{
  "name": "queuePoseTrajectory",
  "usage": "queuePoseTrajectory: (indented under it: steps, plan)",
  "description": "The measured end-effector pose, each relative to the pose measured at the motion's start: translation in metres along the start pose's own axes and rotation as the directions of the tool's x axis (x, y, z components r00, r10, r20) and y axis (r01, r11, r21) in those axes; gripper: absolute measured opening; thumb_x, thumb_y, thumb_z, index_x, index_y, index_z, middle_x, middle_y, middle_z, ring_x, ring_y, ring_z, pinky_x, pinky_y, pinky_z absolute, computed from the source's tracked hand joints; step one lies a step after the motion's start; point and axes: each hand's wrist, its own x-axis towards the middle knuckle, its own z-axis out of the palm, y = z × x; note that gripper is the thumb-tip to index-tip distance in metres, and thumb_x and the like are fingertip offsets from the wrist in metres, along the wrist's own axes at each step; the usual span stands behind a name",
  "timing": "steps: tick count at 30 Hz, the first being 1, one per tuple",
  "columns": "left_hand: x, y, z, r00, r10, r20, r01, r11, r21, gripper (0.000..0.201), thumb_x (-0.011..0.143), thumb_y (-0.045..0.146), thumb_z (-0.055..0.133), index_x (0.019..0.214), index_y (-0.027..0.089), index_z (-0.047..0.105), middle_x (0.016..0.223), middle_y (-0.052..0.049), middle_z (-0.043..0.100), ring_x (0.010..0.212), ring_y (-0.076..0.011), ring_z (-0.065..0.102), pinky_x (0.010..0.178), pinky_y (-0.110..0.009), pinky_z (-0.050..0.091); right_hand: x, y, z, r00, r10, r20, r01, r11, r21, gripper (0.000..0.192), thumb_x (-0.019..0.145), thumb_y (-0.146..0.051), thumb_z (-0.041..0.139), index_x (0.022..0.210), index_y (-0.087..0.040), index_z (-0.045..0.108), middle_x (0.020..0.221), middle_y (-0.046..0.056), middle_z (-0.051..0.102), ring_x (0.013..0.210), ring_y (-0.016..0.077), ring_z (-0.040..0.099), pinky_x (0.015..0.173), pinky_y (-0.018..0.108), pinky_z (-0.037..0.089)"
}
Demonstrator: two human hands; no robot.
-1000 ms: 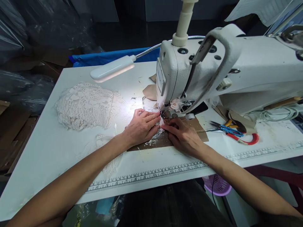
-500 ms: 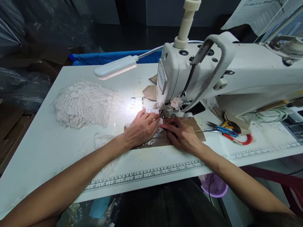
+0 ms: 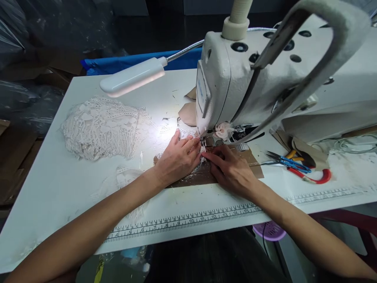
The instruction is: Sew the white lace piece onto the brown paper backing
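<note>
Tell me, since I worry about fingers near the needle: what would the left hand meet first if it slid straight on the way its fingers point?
Probably the metal presser foot of the white sewing machine; the left hand already nearly touches it.

white openwork lace pile (image 3: 101,127), blue-handled scissors (image 3: 290,162), red snips (image 3: 312,177), brown paper (image 3: 206,173), off-white sewing machine (image 3: 265,86).
</note>
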Motion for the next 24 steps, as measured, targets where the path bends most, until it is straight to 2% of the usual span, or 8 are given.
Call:
queuePoseTrajectory:
  steps: [4,8,12,16,19,21,24]
  plan:
    - [0.004,-0.002,0.000,0.998,-0.052,0.032,0.053,0.998,-0.019,0.027,0.096,0.022,0.043,0.112,0.013,0.063,0.099,-0.012,0.066,0.096,-0.0259,0.061,0.102,-0.061,0.040,0.006,-0.003,-0.001,0.998,0.039,0.042,-0.037,0.998,-0.048,0.039,0.090,-0.019,0.044,0.125,-0.019,0.061,0.107,0.016,0.059,0.080,0.0214,0.058,0.050,0.026,0.044]
    - [0.007,0.000,0.000,0.992,-0.125,0.029,0.126,0.991,-0.043,0.027,0.097,0.023,0.042,0.105,0.013,0.066,0.095,-0.012,0.065,0.093,-0.0253,0.059,0.093,-0.052,0.046,0.011,-0.006,-0.003,0.995,0.064,0.078,-0.062,0.998,-0.024,0.039,0.091,-0.018,0.043,0.126,-0.016,0.060,0.106,0.018,0.059,0.082,0.0236,0.059,0.059,0.032,0.050]
    - [0.008,0.007,-0.002,0.978,-0.205,0.028,0.205,0.978,-0.021,0.026,0.097,0.025,0.042,0.101,0.013,0.065,0.093,-0.012,0.062,0.089,-0.0244,0.057,0.082,-0.044,0.047,0.008,0.004,-0.007,0.995,0.098,0.022,-0.100,0.982,0.163,0.037,0.093,-0.021,0.044,0.125,-0.017,0.061,0.110,0.017,0.059,0.082,0.0230,0.062,0.069,0.037,0.053]
    - [0.006,0.006,-0.008,0.966,-0.260,-0.019,0.260,0.966,-0.007,0.022,0.094,0.030,0.049,0.102,0.013,0.063,0.095,-0.014,0.061,0.090,-0.0269,0.055,0.074,-0.042,0.045,0.002,0.021,-0.012,0.953,0.286,-0.102,-0.227,0.893,0.387,0.027,0.089,-0.020,0.050,0.110,-0.016,0.066,0.094,0.011,0.063,0.080,0.0209,0.063,0.071,0.033,0.053]
    - [0.006,-0.007,-0.019,0.969,-0.237,-0.071,0.237,0.971,-0.016,0.017,0.093,0.027,0.051,0.098,0.014,0.061,0.097,-0.014,0.061,0.086,-0.0244,0.055,0.069,-0.039,0.045,0.002,0.027,-0.017,0.930,0.351,-0.111,-0.269,0.854,0.445,0.025,0.085,-0.017,0.054,0.107,-0.017,0.066,0.084,0.007,0.064,0.075,0.0197,0.063,0.067,0.031,0.052]
    - [0.007,-0.015,-0.026,0.981,-0.176,-0.084,0.174,0.984,-0.031,0.015,0.094,0.023,0.049,0.094,0.013,0.061,0.095,-0.013,0.062,0.080,-0.0209,0.056,0.065,-0.035,0.045,0.003,0.027,-0.018,0.940,0.322,-0.109,-0.246,0.864,0.439,0.019,0.085,-0.016,0.054,0.098,-0.018,0.067,0.082,0.005,0.065,0.074,0.0190,0.063,0.065,0.030,0.051]
    - [0.009,-0.017,-0.028,0.998,-0.034,-0.047,0.030,0.996,-0.089,0.017,0.095,0.021,0.048,0.088,0.013,0.061,0.088,-0.009,0.064,0.075,-0.0179,0.058,0.065,-0.033,0.047,0.004,0.026,-0.017,0.960,0.261,-0.103,-0.199,0.892,0.406,0.017,0.085,-0.015,0.051,0.080,-0.019,0.067,0.077,0.005,0.063,0.075,0.0193,0.062,0.066,0.030,0.049]
